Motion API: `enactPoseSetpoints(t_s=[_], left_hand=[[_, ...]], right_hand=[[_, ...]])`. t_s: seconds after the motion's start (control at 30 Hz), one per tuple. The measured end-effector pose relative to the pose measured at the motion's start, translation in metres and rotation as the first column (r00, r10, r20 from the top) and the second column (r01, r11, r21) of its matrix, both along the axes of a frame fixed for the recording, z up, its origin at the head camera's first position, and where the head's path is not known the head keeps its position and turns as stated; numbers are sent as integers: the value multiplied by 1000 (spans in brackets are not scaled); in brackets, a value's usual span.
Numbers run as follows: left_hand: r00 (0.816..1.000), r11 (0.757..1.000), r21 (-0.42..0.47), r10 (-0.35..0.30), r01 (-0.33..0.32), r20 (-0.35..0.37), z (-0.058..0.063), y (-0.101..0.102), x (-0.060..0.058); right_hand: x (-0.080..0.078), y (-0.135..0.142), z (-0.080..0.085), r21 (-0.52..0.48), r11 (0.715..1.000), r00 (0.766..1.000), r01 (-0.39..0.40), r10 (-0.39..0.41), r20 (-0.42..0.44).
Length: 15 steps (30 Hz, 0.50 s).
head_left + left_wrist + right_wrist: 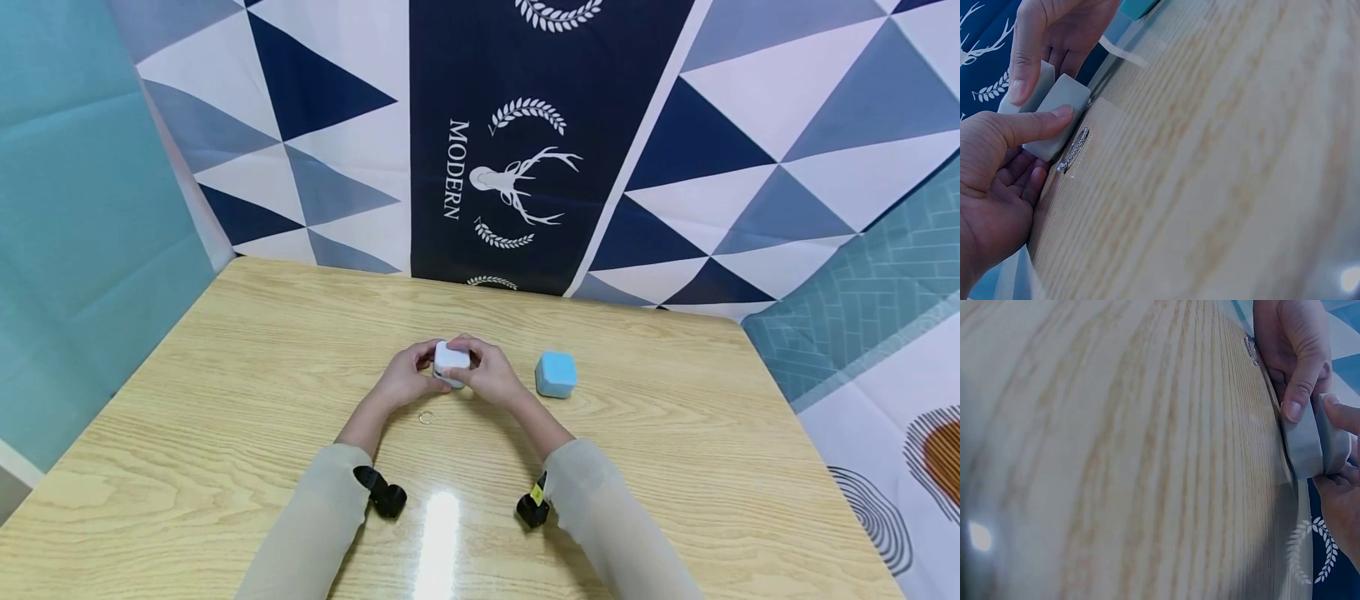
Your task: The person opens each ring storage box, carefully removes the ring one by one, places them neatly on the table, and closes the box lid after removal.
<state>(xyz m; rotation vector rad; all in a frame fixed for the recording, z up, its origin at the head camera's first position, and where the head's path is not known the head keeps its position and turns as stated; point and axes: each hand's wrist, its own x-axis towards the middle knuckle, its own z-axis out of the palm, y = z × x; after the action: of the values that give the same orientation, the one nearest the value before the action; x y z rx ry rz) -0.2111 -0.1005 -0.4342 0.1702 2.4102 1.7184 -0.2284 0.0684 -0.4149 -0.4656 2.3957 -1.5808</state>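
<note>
Both hands are together on one small white box [452, 357], near the middle of the wooden table [225, 400] from side to side. In the head view the left hand [405, 379] grips it from about 8 o'clock and the right hand [491, 371] from between 3 and 4, thumbs and fingers curled round its sides. The wrist views show two parts: the left thumb presses the lower part [1067, 92], nearer the tabletop, while the right hand pinches the upper part [1042, 84]. A gap line runs between them and their edges do not line up. The inside is hidden.

The step in hand looks to be working the two parts against each other; whether they are opening or closing, I cannot tell. Either way, the next move seems to call for a steady left hold on the lower part while the right hand guides the upper one.

Toward 7 o'clock from the white box, a ring [426, 417] lies on the table, touched by neither hand. Just past 3 o'clock sits a light blue box [556, 374], near the right hand but apart from it.

Farther out, two black wrist cameras [388, 500] hang at 7 and 5 o'clock beside pale sleeves [322, 508]. A printed cloth [487, 250] with a stag's head spans 12 o'clock, and teal cloth [75, 208] hangs near 10.
</note>
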Motion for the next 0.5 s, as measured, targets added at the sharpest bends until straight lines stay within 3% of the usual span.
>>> enactPoseSetpoints(t_s=[0.5], left_hand=[[1000, 1000, -4, -3, 3, -4, 0, 1, 1]], right_hand=[[0, 0, -2, -7, 1000, 1000, 5, -5, 3]])
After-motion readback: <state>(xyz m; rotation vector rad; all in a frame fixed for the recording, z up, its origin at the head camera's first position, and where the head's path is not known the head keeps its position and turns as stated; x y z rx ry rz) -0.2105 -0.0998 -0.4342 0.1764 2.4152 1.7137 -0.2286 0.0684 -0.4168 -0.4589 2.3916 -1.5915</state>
